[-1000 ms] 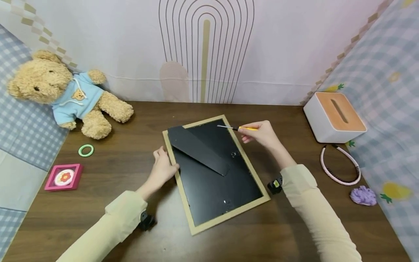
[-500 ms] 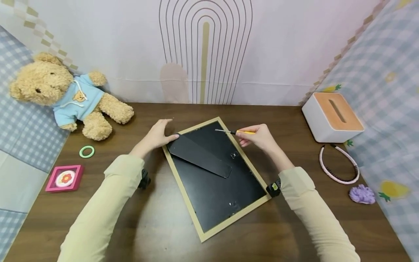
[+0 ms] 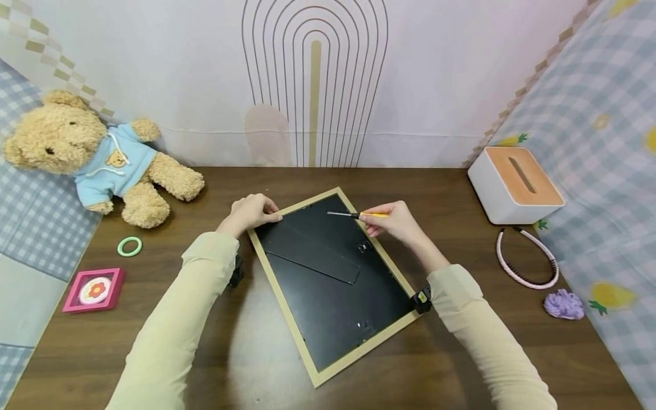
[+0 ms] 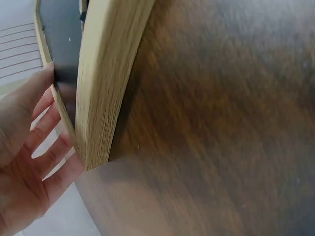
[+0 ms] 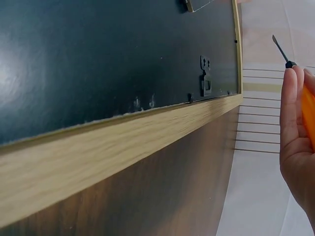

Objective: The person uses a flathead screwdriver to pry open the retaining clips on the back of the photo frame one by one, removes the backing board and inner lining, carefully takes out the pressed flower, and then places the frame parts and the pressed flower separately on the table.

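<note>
A picture frame [image 3: 283, 302] with a pale wood border lies face down and slantwise on the table, its black backing [image 3: 328, 319] upward. The backing's stand [image 3: 312, 253] lies flat against it. At the upper left corner my left hand [image 3: 251, 212] grips the border, thumb on the inner edge and fingers along the outer side [image 4: 34, 142]. My right hand [image 3: 392, 220] holds a small screwdriver [image 3: 376, 214] by its yellow-orange handle. Its metal shaft points left above the backing. In the right wrist view the screwdriver tip [image 5: 276, 43] is in the air, and a metal hanger [image 5: 205, 78] sits near the border.
On the left are a teddy bear [image 3: 118, 156] in a blue hoodie, a green ring [image 3: 130, 246] and a pink box [image 3: 94, 290]. A tissue box [image 3: 515, 185], a headband [image 3: 538, 283] and a purple scrunchie [image 3: 564, 304] stand or lie on the right. Printed cloth hangs behind.
My left hand has moved from the frame's left side up to its corner. The frame has turned a little counterclockwise, and the raised stand is now flat. The screwdriver has shifted slightly left.
</note>
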{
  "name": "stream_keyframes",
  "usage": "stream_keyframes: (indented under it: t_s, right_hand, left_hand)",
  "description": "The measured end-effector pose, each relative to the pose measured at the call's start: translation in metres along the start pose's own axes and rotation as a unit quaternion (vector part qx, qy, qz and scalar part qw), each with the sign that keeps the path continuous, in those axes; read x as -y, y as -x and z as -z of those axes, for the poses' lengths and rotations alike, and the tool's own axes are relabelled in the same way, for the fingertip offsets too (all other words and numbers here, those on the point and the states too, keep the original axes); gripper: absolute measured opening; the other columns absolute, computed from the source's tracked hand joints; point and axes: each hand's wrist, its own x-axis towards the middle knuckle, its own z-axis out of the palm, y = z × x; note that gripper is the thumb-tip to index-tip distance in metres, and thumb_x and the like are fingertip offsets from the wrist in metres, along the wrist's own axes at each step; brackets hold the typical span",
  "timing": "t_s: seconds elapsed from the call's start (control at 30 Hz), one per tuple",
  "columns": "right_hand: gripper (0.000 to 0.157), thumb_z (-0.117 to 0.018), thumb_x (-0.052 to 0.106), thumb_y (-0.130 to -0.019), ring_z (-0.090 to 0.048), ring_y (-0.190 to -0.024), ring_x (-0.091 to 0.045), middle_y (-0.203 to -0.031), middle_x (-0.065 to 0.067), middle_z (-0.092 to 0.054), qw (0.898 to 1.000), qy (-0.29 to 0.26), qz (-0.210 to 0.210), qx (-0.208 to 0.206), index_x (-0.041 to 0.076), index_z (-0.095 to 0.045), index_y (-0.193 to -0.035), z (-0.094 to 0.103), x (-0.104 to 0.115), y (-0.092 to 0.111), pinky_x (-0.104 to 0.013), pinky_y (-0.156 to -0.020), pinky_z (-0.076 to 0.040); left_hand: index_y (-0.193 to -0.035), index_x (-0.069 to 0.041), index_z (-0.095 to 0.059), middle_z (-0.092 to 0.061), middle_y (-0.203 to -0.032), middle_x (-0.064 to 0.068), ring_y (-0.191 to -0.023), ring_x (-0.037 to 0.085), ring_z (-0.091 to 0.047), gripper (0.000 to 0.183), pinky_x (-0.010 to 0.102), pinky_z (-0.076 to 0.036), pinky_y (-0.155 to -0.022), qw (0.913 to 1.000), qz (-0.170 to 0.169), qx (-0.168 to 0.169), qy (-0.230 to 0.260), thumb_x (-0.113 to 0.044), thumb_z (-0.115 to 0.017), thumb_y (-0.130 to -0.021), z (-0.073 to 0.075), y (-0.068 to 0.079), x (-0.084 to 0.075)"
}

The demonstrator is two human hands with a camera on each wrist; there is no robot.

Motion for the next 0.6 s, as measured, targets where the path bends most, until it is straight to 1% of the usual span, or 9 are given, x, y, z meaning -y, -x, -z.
stream_keyframes:
  t_s: [0.13,0.27,0.37,0.43,0.47,0.53,0.6]
  right_hand:
    - [0.034,-0.069,0.009,-0.083,-0.064,-0.052,-0.007,-0.061,0.002,-0.065,1.0,0.006,0.0,0.003,-0.016,-0.063,-0.104,-0.001,0.001,0.0,-0.039,-0.06,-0.058]
    - [0.035,-0.069,0.01,-0.082,-0.065,-0.053,-0.009,-0.061,0.001,-0.066,1.0,0.007,0.001,0.003,-0.017,-0.063,-0.103,0.0,0.004,0.0,-0.045,-0.063,-0.057]
    - [0.035,-0.069,0.009,-0.082,-0.065,-0.053,-0.009,-0.064,-0.004,-0.067,1.0,0.001,0.004,0.005,-0.017,-0.062,-0.104,0.002,0.005,0.002,-0.041,-0.061,-0.058]
    - [0.035,-0.069,0.008,-0.082,-0.065,-0.053,-0.009,-0.066,-0.006,-0.068,1.0,-0.001,0.008,0.006,-0.018,-0.061,-0.105,0.003,0.006,0.003,-0.037,-0.059,-0.059]
    - [0.034,-0.069,0.007,-0.082,-0.065,-0.053,-0.009,-0.066,-0.007,-0.068,1.0,-0.002,0.011,0.006,-0.018,-0.061,-0.105,0.003,0.007,0.004,-0.035,-0.057,-0.059]
    - [0.034,-0.068,0.006,-0.082,-0.065,-0.053,-0.009,-0.065,-0.006,-0.068,1.0,-0.001,0.015,0.007,-0.018,-0.062,-0.105,0.004,0.007,0.005,-0.031,-0.056,-0.058]
    - [0.033,-0.069,0.007,-0.082,-0.065,-0.053,-0.008,-0.064,-0.003,-0.067,1.0,0.0,0.019,0.007,-0.017,-0.062,-0.104,0.004,0.008,0.005,-0.03,-0.055,-0.058]
  left_hand:
    - [-0.101,-0.017,-0.072,-0.072,-0.096,0.0,-0.093,0.02,-0.063,0.025,0.045,-0.047,-0.078,0.9999,-0.016,0.001,0.002,-0.036,-0.063,-0.087,-0.003,0.004,0.002]
    - [-0.103,-0.013,-0.071,-0.072,-0.096,0.003,-0.091,0.022,-0.063,0.026,0.045,-0.048,-0.077,0.9991,-0.035,-0.011,0.021,-0.032,-0.064,-0.087,-0.008,0.014,0.007]
    - [-0.104,-0.006,-0.07,-0.071,-0.092,0.007,-0.089,0.023,-0.063,0.027,0.043,-0.049,-0.078,0.9963,-0.066,-0.034,0.042,-0.024,-0.066,-0.085,-0.013,0.024,0.01]
    - [-0.104,0.0,-0.068,-0.07,-0.088,0.011,-0.086,0.024,-0.062,0.027,0.039,-0.05,-0.077,0.9933,-0.087,-0.046,0.061,-0.018,-0.067,-0.084,-0.017,0.031,0.011]
    - [-0.104,0.002,-0.067,-0.069,-0.087,0.012,-0.083,0.024,-0.063,0.027,0.036,-0.051,-0.074,0.9918,-0.094,-0.051,0.069,-0.015,-0.066,-0.084,-0.019,0.035,0.011]
    - [-0.107,0.006,-0.065,-0.067,-0.089,0.016,-0.08,0.026,-0.065,0.029,0.033,-0.054,-0.062,0.9899,-0.088,-0.045,0.101,-0.011,-0.066,-0.084,-0.022,0.043,0.01]
    - [-0.112,0.007,-0.061,-0.064,-0.096,0.019,-0.081,0.028,-0.066,0.032,0.029,-0.053,-0.048,0.9883,-0.063,-0.031,0.136,-0.009,-0.065,-0.084,-0.025,0.052,0.007]
